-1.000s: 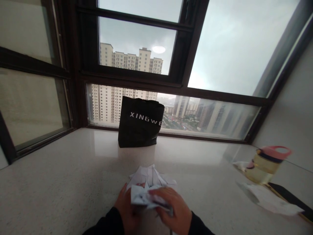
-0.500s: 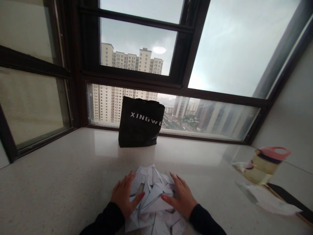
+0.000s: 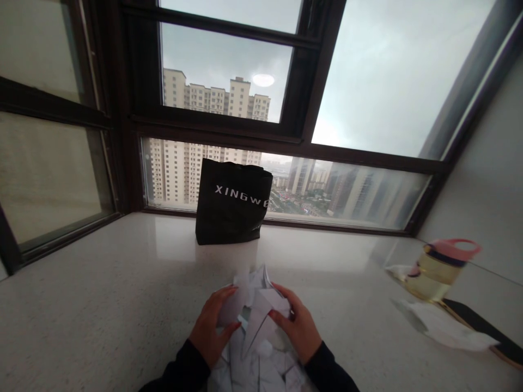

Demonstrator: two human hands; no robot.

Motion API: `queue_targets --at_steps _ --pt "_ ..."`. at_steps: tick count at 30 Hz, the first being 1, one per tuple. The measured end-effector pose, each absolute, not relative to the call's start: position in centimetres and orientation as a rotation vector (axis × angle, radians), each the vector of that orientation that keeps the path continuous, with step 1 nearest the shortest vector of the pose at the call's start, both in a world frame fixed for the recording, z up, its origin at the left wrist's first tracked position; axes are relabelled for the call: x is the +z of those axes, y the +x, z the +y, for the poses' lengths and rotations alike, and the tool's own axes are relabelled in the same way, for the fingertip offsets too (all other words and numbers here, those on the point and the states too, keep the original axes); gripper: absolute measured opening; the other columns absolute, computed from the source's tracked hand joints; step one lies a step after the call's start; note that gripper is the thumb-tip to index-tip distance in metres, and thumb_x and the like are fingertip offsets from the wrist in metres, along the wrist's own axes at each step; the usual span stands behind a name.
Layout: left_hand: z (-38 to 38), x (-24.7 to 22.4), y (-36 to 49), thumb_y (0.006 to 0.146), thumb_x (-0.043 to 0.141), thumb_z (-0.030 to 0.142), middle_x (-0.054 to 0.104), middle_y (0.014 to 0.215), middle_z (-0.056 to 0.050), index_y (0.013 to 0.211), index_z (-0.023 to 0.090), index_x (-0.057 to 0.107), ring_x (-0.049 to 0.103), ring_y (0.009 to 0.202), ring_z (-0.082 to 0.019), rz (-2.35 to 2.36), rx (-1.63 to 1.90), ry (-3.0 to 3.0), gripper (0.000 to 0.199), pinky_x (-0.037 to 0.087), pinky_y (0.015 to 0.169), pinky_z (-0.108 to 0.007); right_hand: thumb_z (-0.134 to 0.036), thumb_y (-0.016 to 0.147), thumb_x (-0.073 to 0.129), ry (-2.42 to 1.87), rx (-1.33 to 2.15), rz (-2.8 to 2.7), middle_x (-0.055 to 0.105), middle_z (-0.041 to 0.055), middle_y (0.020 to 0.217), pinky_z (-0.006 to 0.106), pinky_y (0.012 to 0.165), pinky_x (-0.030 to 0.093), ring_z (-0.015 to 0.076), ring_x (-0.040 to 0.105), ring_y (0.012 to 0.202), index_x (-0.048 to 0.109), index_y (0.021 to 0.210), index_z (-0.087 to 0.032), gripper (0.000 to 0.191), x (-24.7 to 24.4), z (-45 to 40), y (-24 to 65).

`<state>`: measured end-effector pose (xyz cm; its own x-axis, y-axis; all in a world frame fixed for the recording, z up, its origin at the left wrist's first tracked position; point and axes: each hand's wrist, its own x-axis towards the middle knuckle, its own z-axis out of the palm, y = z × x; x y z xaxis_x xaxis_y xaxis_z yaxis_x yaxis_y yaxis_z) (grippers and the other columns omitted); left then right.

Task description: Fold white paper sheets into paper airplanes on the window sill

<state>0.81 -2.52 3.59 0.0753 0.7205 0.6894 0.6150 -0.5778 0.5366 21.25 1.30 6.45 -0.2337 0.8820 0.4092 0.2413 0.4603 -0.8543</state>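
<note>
A heap of folded white paper pieces [image 3: 255, 365] lies on the pale speckled sill in front of me, with its near end cut off by the bottom of the view. My left hand [image 3: 209, 326] curls round the left side of the heap, its thumb and fingers closed on several pieces. Opposite it, my right hand [image 3: 301, 329] grips more of the papers, the thumb lying on a pointed folded piece. Between the two hands the papers are bunched up and stand at steep angles. Some fingers are hidden behind them.
Behind the papers stands a black bag [image 3: 232, 209] with white letters, close to the window. On the right are a yellow bottle with a pink lid [image 3: 435, 272], a crumpled white tissue [image 3: 453, 326] and a dark flat object [image 3: 478, 324], perhaps a phone.
My hands have gone from spread fingers to closed round the papers, moving closer together. The papers between them are now squeezed and raised. The whole view has shifted slightly.
</note>
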Motion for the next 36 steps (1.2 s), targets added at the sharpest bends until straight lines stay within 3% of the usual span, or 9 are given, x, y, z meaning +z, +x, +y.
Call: queue_targets --at_steps 5,11,16,19,24,27,30,34,36 --pt "-3.4 5.7 0.6 0.077 0.043 0.023 0.038 0.119 -0.009 0.115 0.023 0.033 0.037 0.109 -0.022 1.533 1.682 2.066 0.04 0.035 0.088 -0.038 -0.024 0.069 0.051 -0.925 0.846 -1.673 0.053 0.0074 0.104 0.028 0.066 0.046 0.0202 0.053 0.087 0.044 0.11 -0.02 0.041 6.5 1.5 21.9" --pt "-4.3 6.5 0.9 0.081 0.033 0.02 0.032 0.125 -0.007 0.117 0.024 0.031 0.031 0.113 -0.021 1.572 1.71 2.11 0.037 0.032 0.09 -0.038 -0.026 0.068 0.052 -0.992 0.721 -2.031 0.057 0.0068 0.087 0.031 0.068 0.043 0.0209 0.053 0.082 0.06 0.084 -0.017 0.02 6.8 0.9 21.6" --pt "-4.2 4.8 1.5 0.075 0.042 0.038 0.05 0.112 -0.006 0.117 0.024 0.036 0.046 0.101 -0.022 1.483 1.311 2.519 0.045 0.038 0.083 -0.034 -0.035 0.075 0.044 -1.023 0.679 -2.047 0.06 0.0074 0.077 0.034 0.068 0.042 0.0215 0.054 0.075 0.063 0.079 -0.016 0.027 7.0 1.4 22.2" --pt "-3.9 4.4 1.2 0.074 0.043 0.041 0.051 0.112 -0.008 0.122 0.02 0.028 0.047 0.1 -0.023 1.613 1.274 2.489 0.055 0.038 0.082 -0.034 -0.038 0.073 0.047 -1.035 0.648 -2.047 0.06 0.0092 0.09 0.038 0.078 0.039 0.0238 0.051 0.087 0.063 0.086 -0.017 0.029 7.0 1.9 22.7" --pt "-4.0 4.4 1.5 0.072 0.038 0.053 0.043 0.12 -0.01 0.125 0.019 0.023 0.039 0.108 -0.025 1.661 1.337 2.472 0.064 0.031 0.088 -0.038 -0.041 0.074 0.044 -0.994 0.659 -2.07 0.049 0.009 0.113 0.041 0.09 0.027 0.0226 0.039 0.106 0.048 0.111 -0.02 0.043 7.1 2.2 24.1" --pt "-4.0 2.9 2.7 0.062 0.038 0.066 0.043 0.121 -0.011 0.125 0.019 0.024 0.039 0.108 -0.031 1.582 1.173 2.603 0.08 0.033 0.084 -0.044 -0.048 0.057 0.059 -0.858 0.74 -2.296 0.036 0.0092 0.125 0.041 0.094 0.022 0.0249 0.028 0.115 0.034 0.122 -0.018 0.075 6.1 1.8 24.4" --pt "-3.8 1.3 3.3 0.075 0.031 0.052 0.05 0.115 -0.007 0.122 0.025 0.032 0.046 0.102 -0.027 1.623 0.948 2.586 0.054 0.037 0.081 -0.04 -0.047 0.035 0.07 -0.885 0.735 -2.521 0.035 0.0115 0.126 0.045 0.093 0.018 0.0316 0.026 0.115 0.029 0.125 -0.018 0.103 5.1 1.3 23.5" --pt "-3.9 1.5 2.7 0.056 0.049 0.063 0.041 0.122 -0.011 0.124 0.018 0.027 0.04 0.107 -0.028 1.452 1.047 2.553 0.084 0.035 0.086 -0.038 -0.04 0.039 0.072 -0.961 0.618 -2.505 0.049 0.0095 0.113 0.042 0.089 0.027 0.0291 0.042 0.103 0.038 0.119 -0.023 0.088 5.8 0.5 22.0" --pt "-4.0 2.2 2.3 0.06 0.054 0.054 0.041 0.122 -0.01 0.123 0.019 0.028 0.038 0.109 -0.025 1.446 1.144 2.477 0.077 0.033 0.088 -0.037 -0.034 0.046 0.07 -0.989 0.603 -2.408 0.054 0.007 0.104 0.039 0.084 0.033 0.0258 0.047 0.095 0.043 0.115 -0.024 0.074 6.6 0.3 21.8"
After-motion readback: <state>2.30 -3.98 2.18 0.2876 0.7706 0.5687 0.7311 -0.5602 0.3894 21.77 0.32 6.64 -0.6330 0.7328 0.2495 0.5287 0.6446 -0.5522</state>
